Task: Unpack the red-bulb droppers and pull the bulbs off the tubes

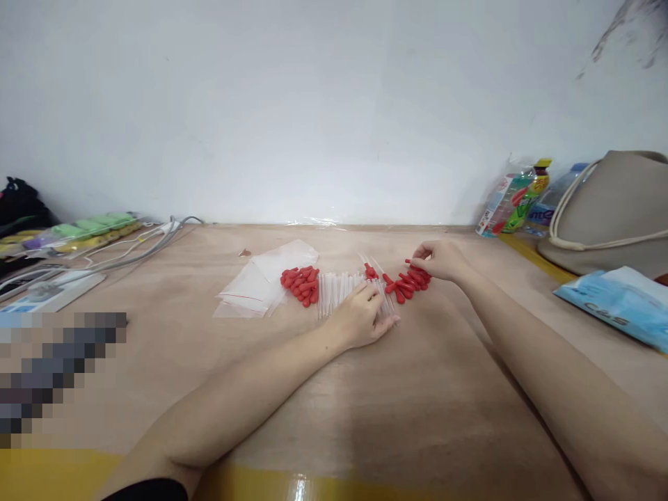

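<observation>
A row of clear glass dropper tubes (337,292) lies on the wooden table, with a heap of red rubber bulbs (301,284) at its left end. My left hand (360,316) rests on the tubes, fingers curled over several of them. More red bulbs (404,287) lie to the right, some fitted on tubes. My right hand (438,261) pinches at the far end of that red group, fingers closed on a bulb. Small clear zip bags (261,285) are stacked left of the heap.
Cables and a tray of green and yellow items (94,233) sit at the far left. Bottles and packets (516,198), a beige bag (616,216) and a blue pack (621,303) stand at the right. A white wall backs the table (365,417).
</observation>
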The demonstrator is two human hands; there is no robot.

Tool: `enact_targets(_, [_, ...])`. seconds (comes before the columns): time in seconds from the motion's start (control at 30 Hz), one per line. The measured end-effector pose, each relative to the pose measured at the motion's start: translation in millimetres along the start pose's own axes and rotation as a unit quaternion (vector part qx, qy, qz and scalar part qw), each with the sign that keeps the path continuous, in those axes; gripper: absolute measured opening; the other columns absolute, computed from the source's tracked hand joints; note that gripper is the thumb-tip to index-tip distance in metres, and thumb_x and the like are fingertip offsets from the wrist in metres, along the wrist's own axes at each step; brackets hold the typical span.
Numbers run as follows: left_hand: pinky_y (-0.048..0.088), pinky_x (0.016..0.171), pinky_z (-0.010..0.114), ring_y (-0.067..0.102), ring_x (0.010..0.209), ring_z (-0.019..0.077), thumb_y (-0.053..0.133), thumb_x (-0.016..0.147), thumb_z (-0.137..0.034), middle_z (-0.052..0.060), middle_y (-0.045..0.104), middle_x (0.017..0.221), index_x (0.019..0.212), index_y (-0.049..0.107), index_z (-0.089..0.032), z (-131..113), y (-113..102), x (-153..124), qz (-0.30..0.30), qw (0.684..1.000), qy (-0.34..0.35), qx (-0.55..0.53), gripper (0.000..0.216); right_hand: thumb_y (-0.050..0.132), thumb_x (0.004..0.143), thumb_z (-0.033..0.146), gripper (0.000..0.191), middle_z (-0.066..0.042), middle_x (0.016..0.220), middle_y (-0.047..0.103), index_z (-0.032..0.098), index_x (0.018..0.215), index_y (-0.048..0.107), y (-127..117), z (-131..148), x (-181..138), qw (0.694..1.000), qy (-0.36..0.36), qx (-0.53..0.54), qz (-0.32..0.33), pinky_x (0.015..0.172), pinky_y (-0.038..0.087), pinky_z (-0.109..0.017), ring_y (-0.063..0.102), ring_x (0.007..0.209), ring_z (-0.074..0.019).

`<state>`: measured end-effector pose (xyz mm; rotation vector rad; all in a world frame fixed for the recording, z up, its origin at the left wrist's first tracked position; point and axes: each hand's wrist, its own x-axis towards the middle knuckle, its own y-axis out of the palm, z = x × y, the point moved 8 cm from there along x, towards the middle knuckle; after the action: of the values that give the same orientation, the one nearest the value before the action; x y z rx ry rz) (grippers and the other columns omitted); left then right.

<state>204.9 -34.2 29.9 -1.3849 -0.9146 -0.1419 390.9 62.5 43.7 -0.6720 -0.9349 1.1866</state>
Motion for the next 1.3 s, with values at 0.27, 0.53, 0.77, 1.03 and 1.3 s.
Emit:
enact_targets(0.27, [0.047,0.076,0.034,0.051,0.087,0.0200,0.049,0.084,-0.034,0.010,0.058,0.092,0.091,0.060,-0.014,6,-26,-22,-0.017,1.000,-0.017,-0.015,0.024,0.059,0.064,0.035,0.013,0.001,0.069,0.067,0.023,0.062,0.064,-14,6,-8,0.995,-0.018,-0.099,0.016,0.062,0.036,-0.027,0.057,0.067,-0.0156])
enact_targets(0.53, [0.045,0.078,0.035,0.051,0.088,0.0188,0.051,0.083,-0.026,0.009,0.057,0.095,0.090,0.061,-0.016,14,-48,-44,-0.030,0.999,-0.039,-0.015,0.016,0.053,0.072,0.046,0.026,-0.002,0.077,0.068,0.023,0.068,0.065,-16,16,-8,0.996,0.003,-0.080,-0.028,0.063,0.035,-0.028,0.058,0.074,-0.0180])
enact_targets(0.77, [0.043,0.081,0.036,0.050,0.092,0.0195,0.050,0.083,-0.027,0.008,0.056,0.100,0.087,0.062,-0.018,16,-45,-44,-0.013,0.999,-0.041,0.000,0.015,0.058,0.065,0.037,0.019,-0.004,0.061,0.064,0.021,0.057,0.064,30,56,7,0.984,-0.005,-0.154,0.087,0.082,0.029,-0.042,0.058,0.077,-0.0238])
enact_targets(1.03, [0.043,0.081,0.036,0.050,0.092,0.0199,0.051,0.082,-0.026,0.009,0.056,0.101,0.083,0.063,-0.017,15,-44,-44,-0.004,0.999,-0.036,0.005,0.015,0.061,0.061,0.023,0.022,0.000,0.039,0.052,0.017,0.042,0.053,66,56,13,0.964,0.078,-0.154,0.203,0.081,0.030,-0.049,0.057,0.056,-0.0202])
enact_targets(1.3, [0.043,0.082,0.038,0.051,0.094,0.0207,0.050,0.082,-0.026,0.009,0.056,0.102,0.089,0.062,-0.018,16,-44,-45,-0.002,0.999,-0.036,0.006,0.016,0.048,0.072,0.026,0.022,-0.006,0.058,0.059,0.017,0.053,0.055,36,65,13,0.984,0.092,-0.132,0.078,0.075,0.032,-0.042,0.059,0.069,-0.0251])
